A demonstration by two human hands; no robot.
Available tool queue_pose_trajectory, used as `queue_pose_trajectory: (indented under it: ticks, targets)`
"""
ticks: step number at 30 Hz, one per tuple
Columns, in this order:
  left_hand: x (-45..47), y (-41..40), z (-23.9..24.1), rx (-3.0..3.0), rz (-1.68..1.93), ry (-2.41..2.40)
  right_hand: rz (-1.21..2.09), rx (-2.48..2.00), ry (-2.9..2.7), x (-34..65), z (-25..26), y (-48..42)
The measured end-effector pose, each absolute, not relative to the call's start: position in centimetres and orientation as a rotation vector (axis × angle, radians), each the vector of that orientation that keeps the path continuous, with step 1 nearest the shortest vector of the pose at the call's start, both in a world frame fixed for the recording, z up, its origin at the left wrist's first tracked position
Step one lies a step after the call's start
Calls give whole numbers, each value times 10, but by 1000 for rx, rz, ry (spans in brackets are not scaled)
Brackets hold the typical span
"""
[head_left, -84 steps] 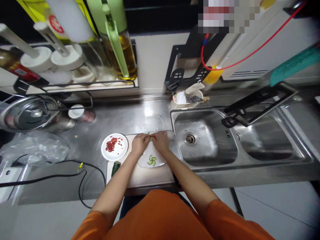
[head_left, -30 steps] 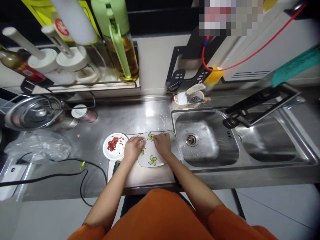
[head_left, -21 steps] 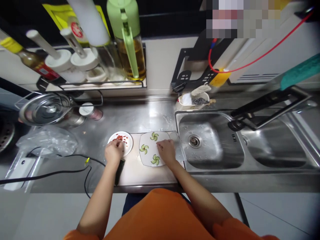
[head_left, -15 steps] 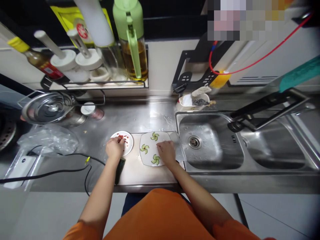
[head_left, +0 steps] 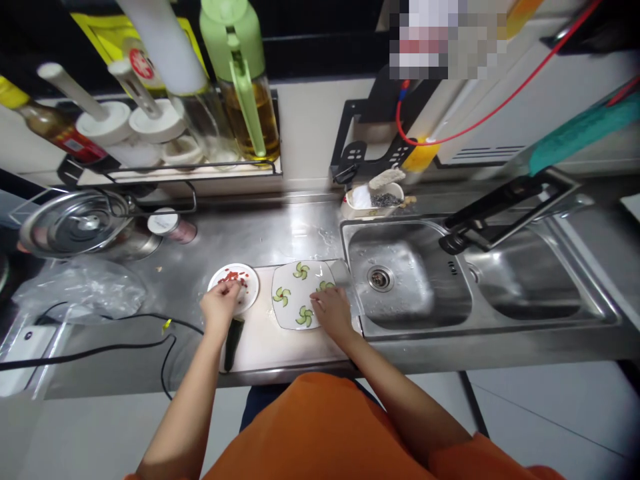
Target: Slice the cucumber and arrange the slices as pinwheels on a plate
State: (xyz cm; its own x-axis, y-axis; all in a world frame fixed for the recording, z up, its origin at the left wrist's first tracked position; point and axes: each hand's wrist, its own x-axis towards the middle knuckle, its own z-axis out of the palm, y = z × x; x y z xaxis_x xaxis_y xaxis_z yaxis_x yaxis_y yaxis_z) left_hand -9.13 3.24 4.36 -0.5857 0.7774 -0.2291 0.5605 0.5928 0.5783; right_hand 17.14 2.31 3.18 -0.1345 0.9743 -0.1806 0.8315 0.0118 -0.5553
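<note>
Over the near part of a small round white plate, my left hand has its fingertips pinched together; anything between them is too small to make out. Small red pieces lie on that plate. My right hand is over the right side of a squarish white plate, its fingers bent in and what they hold, if anything, unclear. Green slices form pinwheel shapes on this plate; the right-hand one is partly covered by my hand. A dark green cucumber piece lies beside my left wrist.
Both plates rest on a pale cutting board. A double steel sink adjoins it on the right. Black cables, a plastic bag and a lidded pot are at left. Bottles and jars stand on a rack behind.
My left hand has drawn back slightly from the red pieces, uncovering more of them. My right hand has shifted slightly, and the right-hand green pinwheel shows now. The whole view has swung a little.
</note>
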Motion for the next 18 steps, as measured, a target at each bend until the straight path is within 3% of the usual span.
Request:
queue_pose_trajectory:
  ticks: [3, 8, 18]
  targets:
    - [-56, 21, 45, 1034, 753, 1974, 821, -1828, -2032, 175, 34, 8]
    - [4, 18, 32, 1066, 623, 1607, 743, -1866, -1927, 180, 31, -9]
    - [45, 47, 13, 1138, 453, 1507, 665, -1956, -1760, 194, 22, 1]
